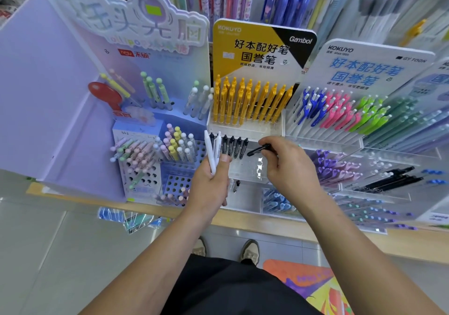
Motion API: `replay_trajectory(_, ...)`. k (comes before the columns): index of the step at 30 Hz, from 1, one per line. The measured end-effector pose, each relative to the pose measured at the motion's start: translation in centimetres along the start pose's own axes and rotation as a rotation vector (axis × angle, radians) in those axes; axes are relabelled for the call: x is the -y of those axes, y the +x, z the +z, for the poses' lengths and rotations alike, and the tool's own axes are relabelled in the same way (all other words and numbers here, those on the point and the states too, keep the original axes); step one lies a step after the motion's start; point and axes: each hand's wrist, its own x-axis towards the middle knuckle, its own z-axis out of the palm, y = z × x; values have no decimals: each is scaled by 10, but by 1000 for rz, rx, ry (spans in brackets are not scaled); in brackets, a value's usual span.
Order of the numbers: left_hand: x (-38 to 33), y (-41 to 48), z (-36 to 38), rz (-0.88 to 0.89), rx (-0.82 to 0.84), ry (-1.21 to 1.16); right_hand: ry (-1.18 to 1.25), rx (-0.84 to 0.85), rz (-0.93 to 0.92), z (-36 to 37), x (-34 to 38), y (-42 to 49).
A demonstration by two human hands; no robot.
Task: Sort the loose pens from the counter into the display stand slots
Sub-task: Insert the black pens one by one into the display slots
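Observation:
My left hand (211, 183) grips two white pens (211, 152) upright, in front of the clear display stand (252, 166). My right hand (286, 164) pinches a black pen (258, 150), held nearly level with its tip pointing left. That pen hovers just right of a row of several black pens (233, 146) standing in the stand's lower tier. Above them, yellow pens (250, 103) fill the upper tier beneath the yellow sign.
A purple stand (150, 159) with pastel pens sits to the left. A stand of blue, pink and green pens (340, 113) is on the right, with trays of purple and black pens (388, 178) below it. The wooden counter edge (267, 220) runs across the front.

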Motion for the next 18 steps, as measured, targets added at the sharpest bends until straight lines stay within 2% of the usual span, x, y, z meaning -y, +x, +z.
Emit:
replay_trajectory(3,-1,0,-1,-56,58,-66,-212,53,-1,7,7,7)
replay_trajectory(5,-2,0,-1,-80,125,-115,-266,86,-4,15,14,12)
replay_trajectory(11,-4,1,0,-65,199,-74,-151,130,134,27,17,31)
replay_trajectory(18,6,-1,-15,-44,208,-50,-131,197,150,22,19,33)
